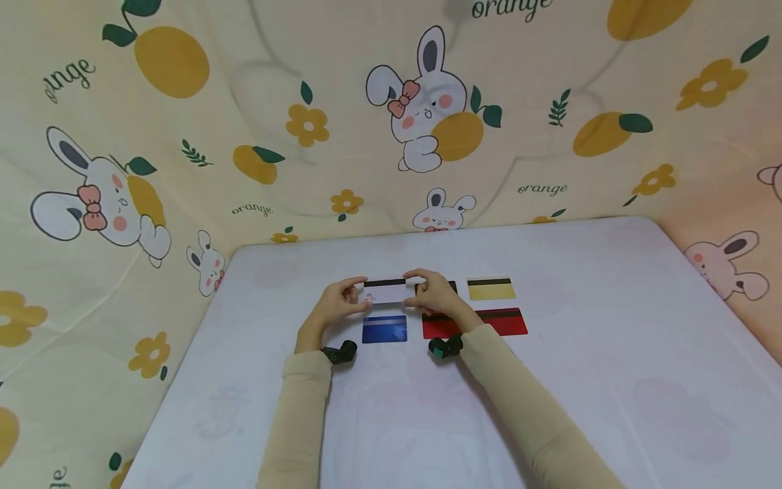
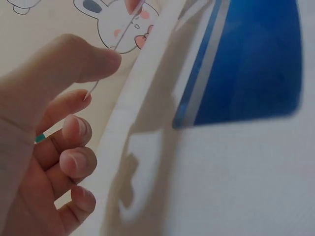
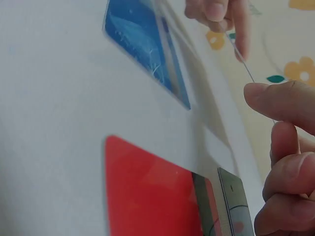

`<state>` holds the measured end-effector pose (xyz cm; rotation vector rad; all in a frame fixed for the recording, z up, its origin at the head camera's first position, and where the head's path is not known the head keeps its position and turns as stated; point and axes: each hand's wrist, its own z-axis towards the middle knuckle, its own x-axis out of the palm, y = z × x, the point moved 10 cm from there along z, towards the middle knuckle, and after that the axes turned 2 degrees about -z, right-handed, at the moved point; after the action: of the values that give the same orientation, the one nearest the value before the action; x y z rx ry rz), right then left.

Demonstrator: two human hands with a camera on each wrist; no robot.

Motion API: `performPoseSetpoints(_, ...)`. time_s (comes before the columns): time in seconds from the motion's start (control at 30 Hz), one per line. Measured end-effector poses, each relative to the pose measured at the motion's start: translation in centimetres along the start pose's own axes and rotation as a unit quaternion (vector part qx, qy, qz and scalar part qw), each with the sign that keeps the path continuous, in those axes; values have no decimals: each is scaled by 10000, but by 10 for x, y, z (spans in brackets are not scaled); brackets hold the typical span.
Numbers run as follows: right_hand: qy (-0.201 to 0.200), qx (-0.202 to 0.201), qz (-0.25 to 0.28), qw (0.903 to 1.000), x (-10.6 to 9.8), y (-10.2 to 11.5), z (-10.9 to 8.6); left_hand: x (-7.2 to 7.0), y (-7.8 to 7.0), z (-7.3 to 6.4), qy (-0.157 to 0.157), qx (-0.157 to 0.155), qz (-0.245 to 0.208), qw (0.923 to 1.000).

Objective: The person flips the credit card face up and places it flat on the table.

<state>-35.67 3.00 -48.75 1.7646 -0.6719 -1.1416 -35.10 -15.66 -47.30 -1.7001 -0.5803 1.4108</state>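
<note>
Held a little above the table is a white card (image 1: 386, 292) with a black stripe along its top edge. My left hand (image 1: 339, 300) pinches its left end between thumb and forefinger, and my right hand (image 1: 435, 292) pinches its right end. Both wrist views show the card edge-on, as a thin line. Just in front of it a blue card (image 1: 384, 329) with a pale stripe lies flat. Under and beside the right hand lie a red card (image 1: 435, 328) and a dark-striped card (image 3: 237, 201), both partly hidden.
To the right lie a gold card (image 1: 491, 289) with a dark stripe and another red card (image 1: 510, 322). All rest on a white-covered table (image 1: 397, 421). A patterned cloth (image 1: 342, 88) with rabbits and oranges hangs behind the table's far edge.
</note>
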Motion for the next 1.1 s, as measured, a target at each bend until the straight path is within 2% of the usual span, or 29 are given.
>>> performPoseSetpoints(0.2,-180,-184,285,9993,0,3,-7,-3,-10,-4,-135,341,20,9993)
performPoseSetpoints(0.47,-131,-322,814,9961,10,0,-12,-4,-10,-12,-281,307,-146,9990)
performPoseSetpoints(0.6,-160,-375,1041,9937,9,11,-23,-2,-13,-13,-356,471,-239,9980)
performPoseSetpoints(0.77,-226,-410,1002,9939,5,26,-35,-1,-12,-13,-438,581,-235,9971)
performPoseSetpoints(0.9,-246,-489,1012,9934,3,29,-34,-2,-14,-12,-473,642,-155,9967)
performPoseSetpoints(1.1,-250,-741,1053,9914,1,17,-20,-6,-19,-13,-509,608,-29,9968)
